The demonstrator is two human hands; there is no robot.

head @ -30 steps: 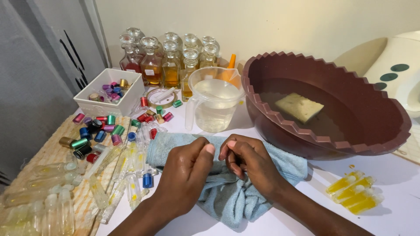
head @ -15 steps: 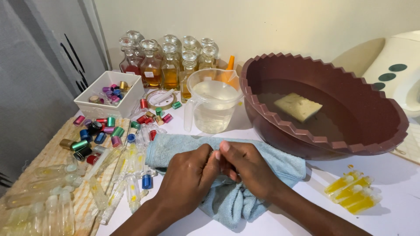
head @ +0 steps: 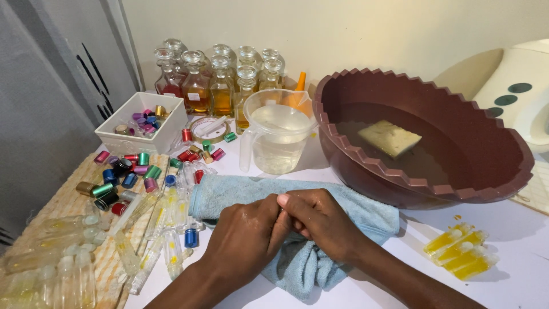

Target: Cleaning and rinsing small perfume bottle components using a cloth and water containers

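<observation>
My left hand [head: 243,237] and my right hand [head: 320,223] are pressed together over a light blue towel [head: 354,214] on the white table. Their fingertips meet near the middle, closed around something too small to make out. Both hands rest on the towel's folds. Small clear roll-on vials [head: 171,240] lie just left of my left hand.
A brown scalloped basin [head: 492,166] with water and a yellow sponge [head: 389,137] stands at the right. A clear jug [head: 277,137], glass bottles of amber liquid [head: 211,86], a white box of caps [head: 140,123], coloured caps [head: 126,177] and yellow-filled vials [head: 460,252] surround the towel.
Both hands have lowered onto the towel and closed tighter together; a second ago the fingertips were raised and pinching something small above it.
</observation>
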